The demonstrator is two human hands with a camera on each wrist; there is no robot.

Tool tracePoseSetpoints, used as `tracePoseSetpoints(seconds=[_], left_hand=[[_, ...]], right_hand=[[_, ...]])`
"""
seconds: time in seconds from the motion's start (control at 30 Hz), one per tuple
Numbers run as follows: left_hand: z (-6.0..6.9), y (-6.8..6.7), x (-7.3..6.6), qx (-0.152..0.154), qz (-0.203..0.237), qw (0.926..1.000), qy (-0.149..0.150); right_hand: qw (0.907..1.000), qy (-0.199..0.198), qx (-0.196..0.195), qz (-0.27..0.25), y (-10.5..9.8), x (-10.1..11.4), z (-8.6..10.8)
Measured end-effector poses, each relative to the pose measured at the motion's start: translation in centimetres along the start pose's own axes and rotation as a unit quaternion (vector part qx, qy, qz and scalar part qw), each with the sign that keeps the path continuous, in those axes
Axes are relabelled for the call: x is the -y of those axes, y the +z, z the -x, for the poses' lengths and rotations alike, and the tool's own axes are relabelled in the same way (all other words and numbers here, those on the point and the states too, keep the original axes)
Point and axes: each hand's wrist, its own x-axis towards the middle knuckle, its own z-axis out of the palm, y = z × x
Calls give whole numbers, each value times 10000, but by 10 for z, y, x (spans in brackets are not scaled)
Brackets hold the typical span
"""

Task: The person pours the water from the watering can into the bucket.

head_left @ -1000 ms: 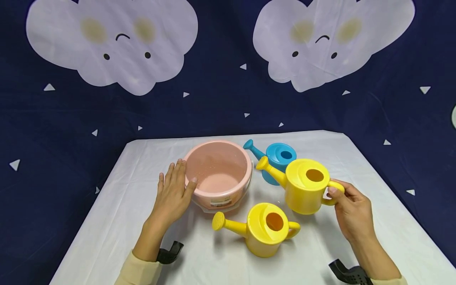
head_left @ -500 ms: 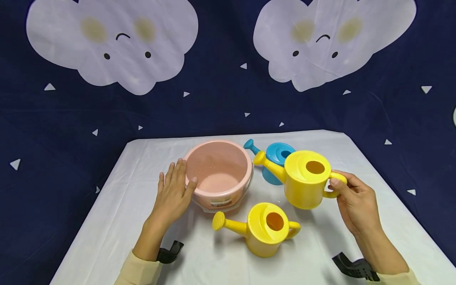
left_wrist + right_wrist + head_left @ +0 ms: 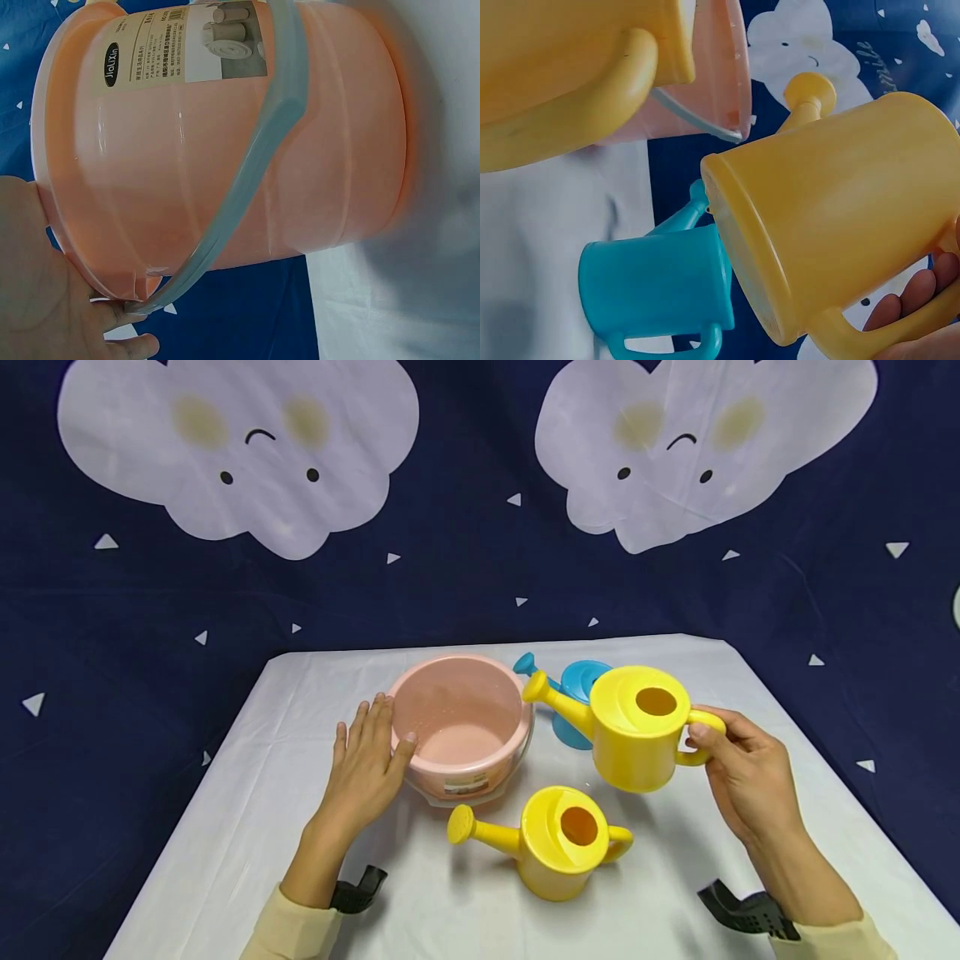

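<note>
A pink bucket (image 3: 461, 768) with a pale handle (image 3: 247, 180) stands upright on the table. My left hand (image 3: 365, 768) rests on its left rim, fingers straight and thumb lying over the edge. In my right hand (image 3: 750, 777) is a yellow watering can (image 3: 637, 735), gripped by its handle and raised above the table, spout towards the bucket. Its underside shows in the right wrist view. A second yellow watering can (image 3: 558, 852) stands in front of the bucket. Behind the raised one, a blue watering can (image 3: 573, 731) is partly hidden.
White cloth covers the table (image 3: 247, 827). A dark blue curtain (image 3: 465, 585) with printed clouds hangs behind its far edge. Black straps (image 3: 360, 891) sit at both wrists. The bucket carries a paper label (image 3: 184, 45) on its side.
My right hand has lifted the yellow watering can higher and lately shifted it slightly left, covering more of the blue one. My left hand and the bucket have stayed in place.
</note>
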Motion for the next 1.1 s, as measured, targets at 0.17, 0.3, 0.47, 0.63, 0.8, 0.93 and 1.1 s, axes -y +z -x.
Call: tracePoseSetpoints(seconds=[0.17, 0.3, 0.47, 0.63, 0.8, 0.93, 1.1], left_hand=[[0, 0, 0, 1, -22, 10000, 3], [0, 0, 0, 40, -29, 10000, -26], [0, 0, 0, 48, -23, 10000, -32], [1, 0, 0, 31, -26, 10000, -33], [0, 0, 0, 11, -14, 10000, -12], [1, 0, 0, 16, -9, 10000, -18], [0, 1, 0, 15, -28, 10000, -21]], right_hand=[[9999, 3, 146, 2, 6, 5, -4], [9996, 15, 287, 29, 10, 9, -7], [9988, -9, 481, 75, 15, 13, -12], [9981, 56, 577, 183, 19, 16, -16], [9976, 137, 557, 384, 23, 19, -17], [9970, 201, 597, 442, 27, 21, -19], [9958, 233, 782, 421, 31, 23, -23]])
